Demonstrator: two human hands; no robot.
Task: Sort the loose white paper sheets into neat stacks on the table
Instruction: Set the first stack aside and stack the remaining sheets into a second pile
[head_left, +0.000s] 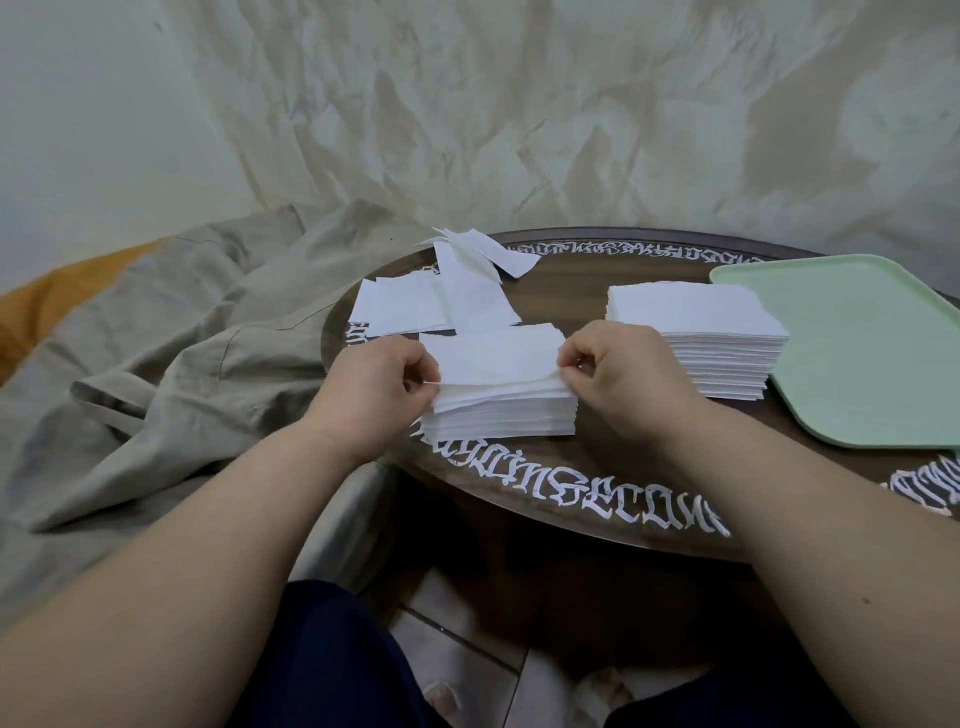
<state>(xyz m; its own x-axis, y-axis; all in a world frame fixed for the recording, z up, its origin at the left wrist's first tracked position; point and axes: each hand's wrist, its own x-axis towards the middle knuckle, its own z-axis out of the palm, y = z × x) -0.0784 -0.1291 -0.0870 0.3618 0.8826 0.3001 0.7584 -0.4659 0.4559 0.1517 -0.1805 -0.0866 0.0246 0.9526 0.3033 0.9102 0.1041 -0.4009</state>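
A crumpled cream sheet (519, 114) hangs as a backdrop behind a round dark wooden table (545, 483) rimmed with white gothic lettering, while grey-beige linen (171, 353) lies bunched off its left edge over an orange surface (57, 306), above a pale tiled floor (467, 654).

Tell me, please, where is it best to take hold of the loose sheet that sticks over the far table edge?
Pinch the overhanging corner of the loose sheet from the far-left side: it juts past the table rim, so fingers can likely close above and below it.
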